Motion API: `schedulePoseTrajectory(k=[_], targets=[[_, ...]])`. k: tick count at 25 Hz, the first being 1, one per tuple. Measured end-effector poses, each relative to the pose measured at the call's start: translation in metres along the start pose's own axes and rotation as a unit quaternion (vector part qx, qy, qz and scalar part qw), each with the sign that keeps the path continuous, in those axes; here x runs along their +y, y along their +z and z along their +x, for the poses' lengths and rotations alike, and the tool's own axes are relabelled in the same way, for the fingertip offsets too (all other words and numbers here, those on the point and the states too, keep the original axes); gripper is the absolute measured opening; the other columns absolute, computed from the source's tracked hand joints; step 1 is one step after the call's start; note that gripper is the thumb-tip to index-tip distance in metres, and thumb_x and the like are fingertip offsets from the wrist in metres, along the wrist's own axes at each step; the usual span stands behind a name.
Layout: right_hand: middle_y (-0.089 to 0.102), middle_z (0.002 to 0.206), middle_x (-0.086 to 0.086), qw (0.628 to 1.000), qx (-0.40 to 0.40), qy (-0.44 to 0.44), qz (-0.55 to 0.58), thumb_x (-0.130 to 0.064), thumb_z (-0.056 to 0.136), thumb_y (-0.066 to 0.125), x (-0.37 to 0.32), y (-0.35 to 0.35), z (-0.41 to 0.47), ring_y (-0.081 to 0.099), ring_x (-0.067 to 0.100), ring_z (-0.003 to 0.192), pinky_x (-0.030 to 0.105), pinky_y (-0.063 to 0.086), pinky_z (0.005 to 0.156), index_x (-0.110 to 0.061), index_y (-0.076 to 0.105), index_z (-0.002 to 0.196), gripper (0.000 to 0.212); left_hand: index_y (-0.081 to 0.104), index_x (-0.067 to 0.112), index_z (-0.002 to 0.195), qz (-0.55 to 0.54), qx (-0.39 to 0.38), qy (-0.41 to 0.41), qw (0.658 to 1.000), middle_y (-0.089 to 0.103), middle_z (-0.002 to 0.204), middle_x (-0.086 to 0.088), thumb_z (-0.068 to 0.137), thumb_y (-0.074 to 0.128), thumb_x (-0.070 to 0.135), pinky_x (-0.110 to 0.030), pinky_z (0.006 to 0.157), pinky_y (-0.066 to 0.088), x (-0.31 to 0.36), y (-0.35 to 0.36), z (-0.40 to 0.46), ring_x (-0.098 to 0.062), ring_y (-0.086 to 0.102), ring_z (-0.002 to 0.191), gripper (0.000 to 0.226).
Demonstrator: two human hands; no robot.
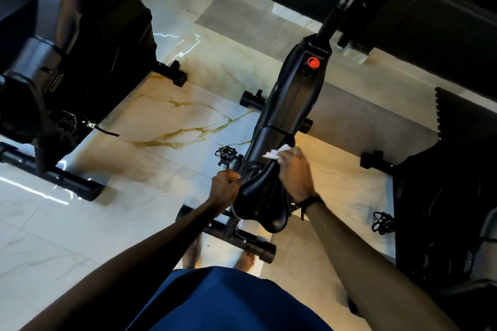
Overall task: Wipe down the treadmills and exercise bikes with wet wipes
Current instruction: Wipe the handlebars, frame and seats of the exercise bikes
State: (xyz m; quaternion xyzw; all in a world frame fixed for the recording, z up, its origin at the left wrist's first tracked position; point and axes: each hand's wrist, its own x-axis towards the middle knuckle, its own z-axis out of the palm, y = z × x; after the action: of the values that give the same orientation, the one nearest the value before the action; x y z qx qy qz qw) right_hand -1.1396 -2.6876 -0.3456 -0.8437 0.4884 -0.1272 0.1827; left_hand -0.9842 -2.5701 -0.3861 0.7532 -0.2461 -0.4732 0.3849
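A black exercise bike [287, 105] stands in front of me, seen from above, with a red knob [313, 62] on its frame. Its black saddle [265, 199] is just below my hands. My right hand [294, 174] holds a white wet wipe [275, 152] against the frame at the saddle's nose. My left hand [224, 187] grips the left side of the saddle's front, fingers curled round its edge.
A second black bike [67, 67] stands at the left and a third [451, 209] at the right. A dark rubber mat [462, 113] lies at the right. The marble floor [150, 126] stretches between them. My bare feet [243, 260] stand behind the bike's rear stabiliser bar [242, 239].
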Motion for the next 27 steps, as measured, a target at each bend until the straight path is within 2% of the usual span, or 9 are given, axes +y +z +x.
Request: schedulePoseTrajectory(k=[5,8,11,13,15,19,22,25,27], targets=[[0.056,0.133,0.007,0.991,-0.101,-0.084,-0.004,0.005,0.093,0.053,-0.016,0.048,-0.097,0.060,0.025,0.113,0.040,0.056,0.097,-0.019,0.060,0.130,0.045,0.067,0.003,0.099,-0.023,0.001,-0.047,0.999,0.072,0.095,-0.027,0.083,0.045,-0.013,-0.052,0.081,0.059,0.002,-0.004,0.010,-0.032,0.066,0.079,0.031],[0.060,0.117,0.002,0.978,-0.162,-0.115,0.060,-0.009,0.099,0.054,-0.014,0.031,-0.116,0.059,0.016,0.101,0.035,0.055,0.091,-0.020,0.066,0.123,0.029,0.068,-0.002,0.108,0.002,0.003,-0.036,0.999,0.072,0.097,-0.025,0.085,0.046,-0.011,-0.048,0.083,0.059,0.001,-0.003,0.010,-0.031,0.068,0.083,0.033],[0.059,0.096,0.007,0.988,-0.077,-0.104,0.080,-0.004,0.096,0.060,-0.005,0.002,-0.071,0.054,0.015,0.082,0.036,0.053,0.075,-0.012,0.069,0.108,0.018,0.069,0.002,0.099,0.019,-0.008,-0.010,1.000,0.072,0.096,-0.025,0.083,0.046,-0.012,-0.049,0.080,0.060,0.004,-0.005,0.013,-0.036,0.069,0.084,0.031],[0.058,0.095,0.012,0.999,-0.001,-0.045,0.030,0.002,0.093,0.059,0.015,-0.013,-0.022,0.055,0.024,0.084,0.039,0.049,0.077,-0.001,0.070,0.103,0.015,0.066,0.007,0.090,0.035,-0.015,0.003,0.999,0.072,0.091,-0.027,0.082,0.046,-0.011,-0.051,0.076,0.059,0.007,-0.004,0.014,-0.033,0.068,0.077,0.029],[0.058,0.098,0.016,1.000,-0.013,-0.001,0.000,0.006,0.090,0.056,0.029,-0.018,0.010,0.058,0.033,0.091,0.035,0.044,0.080,0.000,0.070,0.102,0.020,0.066,0.008,0.090,0.059,-0.013,0.017,0.998,0.072,0.092,-0.025,0.082,0.046,-0.011,-0.050,0.076,0.059,0.007,-0.002,0.014,-0.035,0.069,0.081,0.028],[0.063,0.104,0.017,0.997,-0.046,-0.055,0.007,0.016,0.082,0.058,0.022,0.007,-0.036,0.062,0.035,0.098,0.025,0.041,0.087,-0.001,0.069,0.102,0.028,0.072,-0.004,0.102,0.104,0.011,0.074,0.992,0.073,0.094,-0.021,0.082,0.050,-0.014,-0.028,0.082,0.055,0.001,0.003,0.017,-0.033,0.070,0.089,0.031],[0.061,0.113,0.007,0.991,-0.103,-0.075,0.037,0.011,0.086,0.062,0.015,0.021,-0.106,0.062,0.020,0.102,0.027,0.050,0.096,-0.006,0.070,0.111,0.032,0.075,-0.005,0.094,0.110,0.021,0.120,0.986,0.075,0.090,-0.017,0.081,0.054,-0.016,-0.002,0.069,0.043,0.003,0.010,0.014,-0.020,0.067,0.080,0.028],[0.056,0.106,-0.002,0.970,-0.214,-0.095,0.060,-0.004,0.093,0.059,0.016,0.011,-0.128,0.059,0.015,0.097,0.031,0.053,0.086,-0.014,0.072,0.114,0.026,0.077,-0.003,0.094,0.120,0.007,0.130,0.984,0.075,0.094,-0.014,0.082,0.059,-0.012,0.003,0.068,0.040,0.004,0.017,0.015,-0.014,0.065,0.083,0.023],[0.054,0.099,-0.004,0.968,-0.218,-0.078,0.094,-0.005,0.096,0.057,0.019,-0.006,-0.111,0.058,0.021,0.089,0.037,0.053,0.078,-0.012,0.072,0.112,0.022,0.078,0.000,0.096,0.140,-0.010,0.129,0.982,0.076,0.096,-0.013,0.082,0.062,-0.009,-0.004,0.074,0.042,0.006,0.018,0.017,-0.018,0.068,0.086,0.023]])
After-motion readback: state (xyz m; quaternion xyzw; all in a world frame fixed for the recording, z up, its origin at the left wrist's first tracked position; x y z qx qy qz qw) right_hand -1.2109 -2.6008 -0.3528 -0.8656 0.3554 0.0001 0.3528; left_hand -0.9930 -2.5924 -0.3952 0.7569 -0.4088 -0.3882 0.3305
